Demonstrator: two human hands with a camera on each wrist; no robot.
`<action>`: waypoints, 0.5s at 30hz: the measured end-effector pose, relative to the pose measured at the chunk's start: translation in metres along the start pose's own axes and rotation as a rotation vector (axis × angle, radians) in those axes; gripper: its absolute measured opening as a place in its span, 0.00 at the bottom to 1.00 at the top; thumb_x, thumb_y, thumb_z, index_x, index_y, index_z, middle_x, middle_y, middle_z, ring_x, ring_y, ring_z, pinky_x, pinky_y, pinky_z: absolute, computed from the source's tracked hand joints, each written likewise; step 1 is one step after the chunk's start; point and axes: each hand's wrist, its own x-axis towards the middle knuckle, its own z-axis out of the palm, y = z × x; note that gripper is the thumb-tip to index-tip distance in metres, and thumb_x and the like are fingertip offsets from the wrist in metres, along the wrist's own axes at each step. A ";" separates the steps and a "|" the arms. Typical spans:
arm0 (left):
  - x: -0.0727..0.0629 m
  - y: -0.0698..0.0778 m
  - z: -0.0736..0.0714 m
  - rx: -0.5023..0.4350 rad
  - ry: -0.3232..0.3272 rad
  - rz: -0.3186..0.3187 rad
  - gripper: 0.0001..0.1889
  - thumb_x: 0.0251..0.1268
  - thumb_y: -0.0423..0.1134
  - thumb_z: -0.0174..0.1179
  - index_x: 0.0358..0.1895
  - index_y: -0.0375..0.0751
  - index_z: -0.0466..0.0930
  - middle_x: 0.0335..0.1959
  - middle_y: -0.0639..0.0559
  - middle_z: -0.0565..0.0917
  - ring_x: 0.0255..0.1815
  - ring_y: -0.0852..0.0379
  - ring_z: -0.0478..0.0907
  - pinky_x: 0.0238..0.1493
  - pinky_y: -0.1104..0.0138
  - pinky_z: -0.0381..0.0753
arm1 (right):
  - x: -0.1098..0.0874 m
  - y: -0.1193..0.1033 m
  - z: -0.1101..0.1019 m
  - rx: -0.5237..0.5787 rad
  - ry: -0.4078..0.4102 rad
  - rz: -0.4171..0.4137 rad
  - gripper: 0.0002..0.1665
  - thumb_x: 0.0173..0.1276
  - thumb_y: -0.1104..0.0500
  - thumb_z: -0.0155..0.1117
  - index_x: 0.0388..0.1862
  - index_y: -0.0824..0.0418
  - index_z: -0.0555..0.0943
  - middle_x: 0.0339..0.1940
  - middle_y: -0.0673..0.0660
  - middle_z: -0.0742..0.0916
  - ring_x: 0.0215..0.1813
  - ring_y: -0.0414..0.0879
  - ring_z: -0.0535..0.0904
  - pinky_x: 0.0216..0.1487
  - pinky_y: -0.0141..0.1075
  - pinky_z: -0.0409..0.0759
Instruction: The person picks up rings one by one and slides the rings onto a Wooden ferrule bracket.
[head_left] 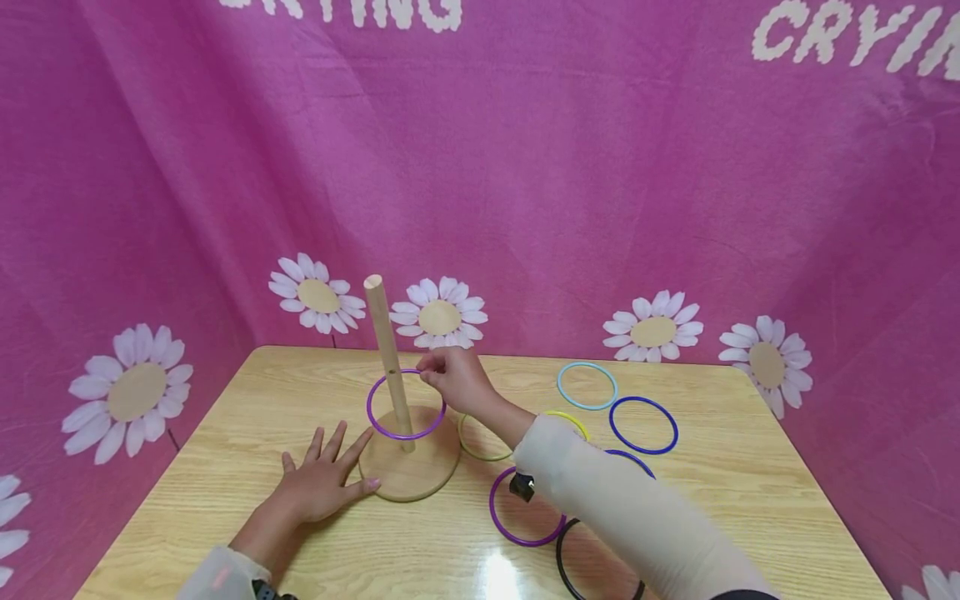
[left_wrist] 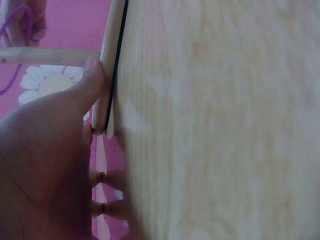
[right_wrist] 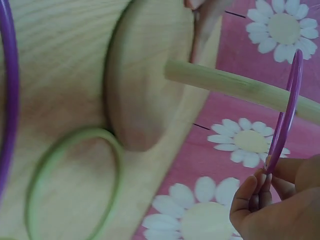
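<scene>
A purple ring is pinched between the thumb and fingers of my right hand. It encircles the wooden peg partway down, above the round base; in the right wrist view the peg passes through the purple ring. My left hand lies with fingers spread at the base's left edge, its thumb on top of the rim. The left wrist view shows that thumb against the edge of the base, close to the foot of the peg.
Right of the base lie a yellow-green ring, a yellow ring, a second purple ring, a black ring, a light blue ring and two blue rings. My right sleeve covers some. A pink curtain stands behind the table.
</scene>
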 end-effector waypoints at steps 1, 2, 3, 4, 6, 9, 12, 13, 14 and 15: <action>0.000 0.000 0.000 0.000 0.001 0.001 0.48 0.68 0.77 0.48 0.84 0.57 0.51 0.84 0.33 0.46 0.82 0.23 0.37 0.59 0.14 0.35 | -0.001 0.003 0.002 -0.007 0.002 0.005 0.04 0.69 0.68 0.70 0.40 0.66 0.89 0.36 0.57 0.91 0.36 0.39 0.82 0.38 0.28 0.79; 0.000 0.000 0.000 -0.001 0.001 0.000 0.48 0.68 0.77 0.48 0.84 0.57 0.51 0.84 0.34 0.46 0.82 0.23 0.37 0.59 0.14 0.35 | -0.003 0.006 0.005 -0.015 0.002 0.012 0.04 0.68 0.68 0.70 0.40 0.65 0.90 0.36 0.56 0.91 0.36 0.39 0.82 0.38 0.28 0.79; 0.000 -0.001 0.000 -0.001 0.002 0.000 0.48 0.68 0.77 0.48 0.84 0.57 0.51 0.84 0.34 0.46 0.82 0.23 0.37 0.59 0.14 0.35 | -0.004 0.008 0.007 -0.021 0.002 0.019 0.03 0.69 0.68 0.70 0.39 0.65 0.90 0.35 0.56 0.91 0.35 0.39 0.82 0.39 0.29 0.79; 0.000 -0.001 0.000 -0.001 -0.001 -0.004 0.48 0.68 0.77 0.47 0.84 0.58 0.51 0.85 0.35 0.45 0.82 0.24 0.36 0.60 0.15 0.35 | -0.005 0.011 0.010 -0.031 0.002 0.025 0.03 0.68 0.68 0.71 0.39 0.65 0.90 0.35 0.55 0.91 0.35 0.39 0.81 0.39 0.29 0.80; 0.001 -0.001 0.001 -0.005 0.000 -0.003 0.48 0.68 0.77 0.48 0.84 0.58 0.51 0.85 0.34 0.45 0.82 0.23 0.36 0.59 0.14 0.34 | -0.008 0.016 0.015 -0.043 -0.001 0.046 0.03 0.68 0.68 0.71 0.38 0.64 0.90 0.34 0.54 0.91 0.35 0.38 0.81 0.39 0.30 0.79; 0.001 -0.002 0.001 -0.006 -0.002 -0.005 0.48 0.67 0.77 0.48 0.85 0.58 0.50 0.85 0.34 0.45 0.82 0.23 0.36 0.59 0.14 0.34 | -0.012 0.023 0.023 -0.032 -0.001 0.083 0.03 0.69 0.68 0.70 0.37 0.63 0.89 0.34 0.54 0.91 0.34 0.38 0.79 0.38 0.30 0.78; 0.001 -0.002 0.002 -0.001 0.000 -0.004 0.49 0.67 0.78 0.47 0.85 0.59 0.50 0.85 0.35 0.45 0.82 0.24 0.36 0.59 0.14 0.34 | -0.015 0.031 0.031 -0.028 0.011 0.108 0.05 0.69 0.69 0.69 0.36 0.62 0.90 0.33 0.53 0.91 0.34 0.38 0.78 0.37 0.30 0.78; 0.001 -0.002 0.002 0.000 0.002 -0.003 0.49 0.67 0.78 0.47 0.85 0.59 0.50 0.85 0.34 0.45 0.82 0.23 0.36 0.59 0.14 0.35 | -0.016 0.033 0.034 -0.030 0.015 0.110 0.05 0.68 0.69 0.69 0.36 0.62 0.90 0.33 0.53 0.91 0.34 0.38 0.78 0.37 0.30 0.78; 0.001 -0.002 0.002 0.001 0.004 -0.001 0.49 0.67 0.79 0.47 0.85 0.59 0.50 0.85 0.34 0.46 0.82 0.23 0.37 0.59 0.14 0.35 | -0.017 0.036 0.036 -0.039 0.018 0.112 0.05 0.68 0.69 0.69 0.35 0.62 0.89 0.32 0.53 0.91 0.33 0.38 0.78 0.36 0.30 0.78; 0.001 -0.002 0.002 0.004 0.006 0.001 0.49 0.67 0.79 0.46 0.85 0.58 0.50 0.85 0.34 0.46 0.82 0.23 0.37 0.59 0.14 0.35 | -0.018 0.038 0.038 -0.050 0.020 0.113 0.06 0.68 0.70 0.69 0.35 0.61 0.90 0.32 0.52 0.90 0.33 0.38 0.78 0.37 0.31 0.78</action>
